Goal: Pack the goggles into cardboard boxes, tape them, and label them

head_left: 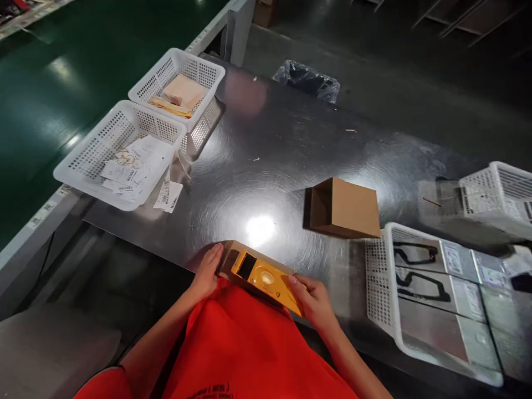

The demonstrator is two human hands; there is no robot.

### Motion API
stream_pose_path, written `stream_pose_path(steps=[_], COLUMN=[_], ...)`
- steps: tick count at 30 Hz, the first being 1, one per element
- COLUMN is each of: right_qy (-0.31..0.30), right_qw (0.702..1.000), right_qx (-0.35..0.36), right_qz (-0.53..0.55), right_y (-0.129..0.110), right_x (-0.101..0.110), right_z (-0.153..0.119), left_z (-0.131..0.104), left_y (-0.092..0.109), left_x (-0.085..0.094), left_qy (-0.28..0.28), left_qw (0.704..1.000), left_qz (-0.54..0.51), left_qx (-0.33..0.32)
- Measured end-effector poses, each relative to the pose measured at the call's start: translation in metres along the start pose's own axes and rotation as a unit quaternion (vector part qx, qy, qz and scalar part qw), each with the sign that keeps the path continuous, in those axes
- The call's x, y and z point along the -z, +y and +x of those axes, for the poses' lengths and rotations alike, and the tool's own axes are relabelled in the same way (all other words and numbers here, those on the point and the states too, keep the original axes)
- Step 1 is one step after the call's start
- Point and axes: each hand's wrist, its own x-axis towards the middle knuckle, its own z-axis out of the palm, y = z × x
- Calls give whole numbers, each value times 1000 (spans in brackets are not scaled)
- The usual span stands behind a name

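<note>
My right hand [311,299] grips the right end of a yellow device [266,279], thumb on top. This flat piece has a dark rectangular window and a round, dial-like mark; its exact kind is unclear. Under and behind it, against the red garment [249,343], is a small brown cardboard box [228,257]. My left hand [209,271] is closed on the left end of that box, fingers along its side. Whether the device lies on the box or partly inside it, I cannot tell. A second cardboard box [355,208] lies on the metal table [282,149], its dark side facing left.
Two white baskets stand at the left, one with papers [66,169], the other with tan envelopes [216,69]. At the right, a white basket [399,332] holds silver boxes; another basket [494,185] stands behind. A green surface [83,33] runs along the left, and a plastic-lined bin [307,80] stands beyond.
</note>
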Motion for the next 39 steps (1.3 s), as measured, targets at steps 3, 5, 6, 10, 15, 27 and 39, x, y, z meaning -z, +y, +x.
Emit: stream_pose_path(steps=[3,5,6,10,15,27,39], right_qy=[12,9,4,-17,-71,42,12], right_qw=[1000,1000,1000,1000,997,981,962], right_qx=[19,24,24,5,-34,-48,-63], right_qz=[4,6,9,17,-23,-184,-266], right_y=[-1,0,-1,-10,-6,122,58], right_x=[1,1,0,-5,33,100,86], right_z=[1,2,2,6,1,-4,16], left_z=[-7,-1,5,32,44,41,16], left_y=[-3,2,9,53,89,91,191], left_x=[-2,8,16,47,58,60,-61], left_qy=[-80,-96,-95,-152,-176,-102,-160], left_qw=[994,992,990,947,900,818,798], left_qz=[6,21,35,165,279,450,499], left_qx=[-76,-84,-96,-230,-286,-343,-298])
